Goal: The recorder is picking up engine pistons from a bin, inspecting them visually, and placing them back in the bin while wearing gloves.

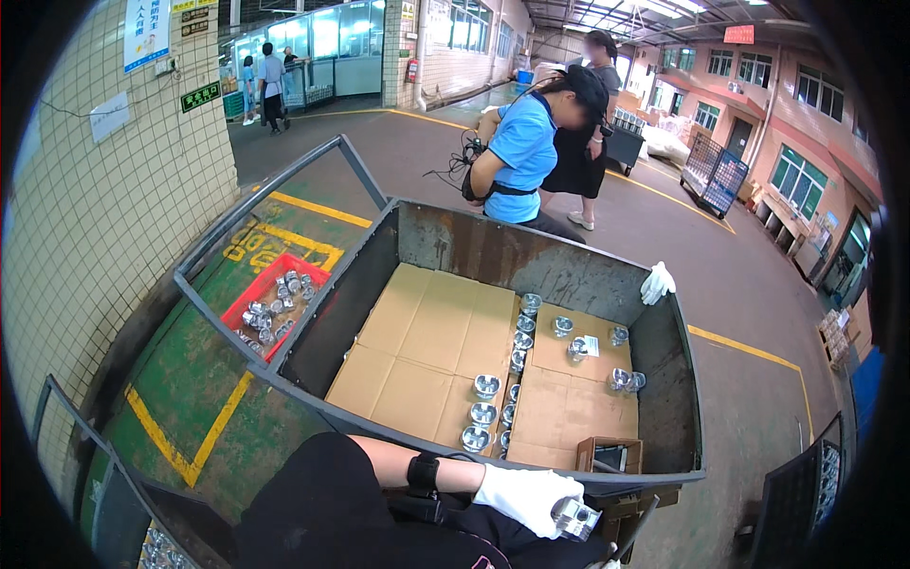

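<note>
My left hand (527, 497), in a white glove with a black strap at the wrist, is closed around a silver metal piston (575, 519). The hand is low in front of me, just outside the near wall of a large metal cart (502, 245). In that cart, flattened cardboard (431, 327) covers the bottom. Several pistons (483, 413) stand on it, some in a row down the middle and some in the right half. My right hand is not visible; only a small white patch I cannot make out shows at the lower edge.
A red crate (232, 313) of pistons is on the floor left of the cart. A small brown box (584, 453) sits in its near right corner. A white glove (657, 283) hangs on its far right rim. A person in a blue shirt (524, 152) stands beyond the cart.
</note>
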The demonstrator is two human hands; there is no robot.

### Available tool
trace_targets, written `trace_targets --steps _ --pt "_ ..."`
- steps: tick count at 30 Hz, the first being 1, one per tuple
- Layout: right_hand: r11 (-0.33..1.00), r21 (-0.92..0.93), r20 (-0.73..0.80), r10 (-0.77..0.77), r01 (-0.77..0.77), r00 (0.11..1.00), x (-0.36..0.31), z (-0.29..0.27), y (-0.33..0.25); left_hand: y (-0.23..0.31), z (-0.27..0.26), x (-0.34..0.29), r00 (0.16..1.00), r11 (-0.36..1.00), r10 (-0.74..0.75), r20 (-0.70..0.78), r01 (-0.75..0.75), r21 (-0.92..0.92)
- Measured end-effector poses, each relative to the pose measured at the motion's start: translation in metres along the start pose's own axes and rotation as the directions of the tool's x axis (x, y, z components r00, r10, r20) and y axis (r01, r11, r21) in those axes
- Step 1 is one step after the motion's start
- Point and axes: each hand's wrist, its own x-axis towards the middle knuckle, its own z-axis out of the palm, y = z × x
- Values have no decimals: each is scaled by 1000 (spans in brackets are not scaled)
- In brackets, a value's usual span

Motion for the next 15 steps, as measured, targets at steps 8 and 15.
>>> trace_targets --steps 8,15 --pt "998 -40 -67 -55 53 996 -12 -1 -22 11 19 -22 983 997 -21 -180 33 68" --pt "833 -220 -14 -523 507 852 -18 4 -26 14 1 1 922 987 -14 -386 75 143"
